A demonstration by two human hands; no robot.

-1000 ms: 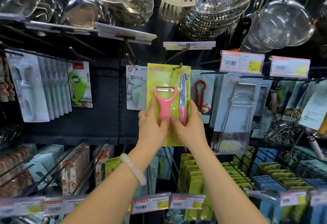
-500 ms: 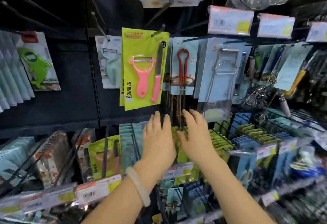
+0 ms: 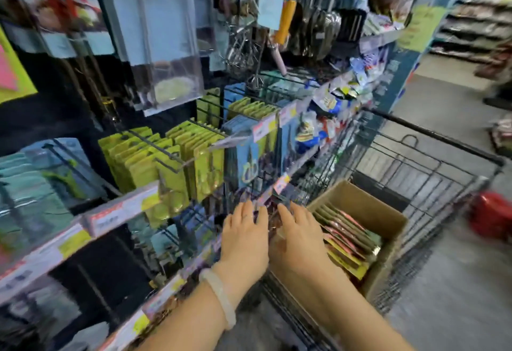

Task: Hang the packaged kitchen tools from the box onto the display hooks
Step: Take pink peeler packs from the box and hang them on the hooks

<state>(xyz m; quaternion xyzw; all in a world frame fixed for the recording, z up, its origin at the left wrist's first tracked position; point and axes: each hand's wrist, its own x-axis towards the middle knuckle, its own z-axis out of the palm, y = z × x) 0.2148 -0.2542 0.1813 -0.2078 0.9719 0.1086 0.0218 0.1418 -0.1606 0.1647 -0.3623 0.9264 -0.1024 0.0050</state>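
Both hands are empty, fingers straight and spread, nothing pinched or held. The left hand (image 3: 245,235), with a pale bracelet (image 3: 219,299) on its wrist, and the right hand (image 3: 300,240) stretch forward side by side, palms down, just short of the cardboard box (image 3: 388,220). The right one hovers over the near corner of the box; the left sits in front of the lower racks. Whether either fingertip touches anything I cannot tell, as the view is smeared.

Inside the box stands a row of flat packs (image 3: 346,237), yellow and pink edges showing, packed upright and filling much of the near side. The box rests in a wire cart (image 3: 432,162) parked against the shelving.

Beyond the hands, the display hooks (image 3: 166,154) carry rows of green carded packs (image 3: 155,162) and blue carded packs (image 3: 243,145), with price tags (image 3: 119,212) along the rail fronts. Whisks (image 3: 243,48) and other utensils hang higher up, and a yellow-green card (image 3: 13,73) shows at the far left edge.

By my reckoning the job is partway: plenty already hangs, yet the box holds a good many packs. The step in hand looks like reaching for another pack to lift out and hang.
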